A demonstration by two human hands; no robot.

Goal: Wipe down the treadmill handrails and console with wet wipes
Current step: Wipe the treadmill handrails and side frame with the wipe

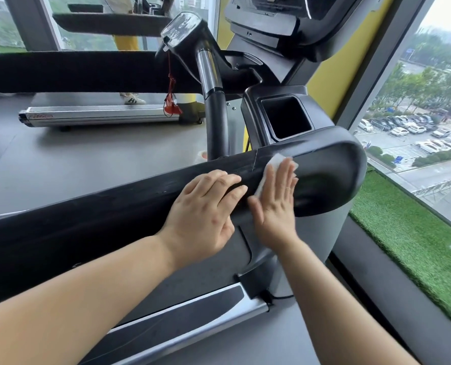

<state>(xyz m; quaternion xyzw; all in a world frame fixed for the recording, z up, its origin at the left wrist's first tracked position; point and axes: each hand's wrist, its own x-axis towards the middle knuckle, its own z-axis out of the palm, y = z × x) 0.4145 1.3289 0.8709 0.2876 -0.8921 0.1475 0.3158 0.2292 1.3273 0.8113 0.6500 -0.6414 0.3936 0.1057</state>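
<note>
A black padded treadmill handrail (108,206) runs from lower left up to a rounded end cap (332,169). My right hand (275,204) lies flat with straight fingers, pressing a white wet wipe (274,164) against the rail near the end cap. My left hand (206,212) rests beside it on the rail, fingers lightly bent over the top, holding nothing. The console (285,19) sits at the top, above a black cup holder (286,117) and a chrome-and-black grip bar (208,72).
A red safety clip cord (171,96) hangs from the console arm. A second treadmill (100,114) stands behind on the grey floor, with a person's shoe (134,99) on it. A window and a green turf strip (414,243) lie to the right.
</note>
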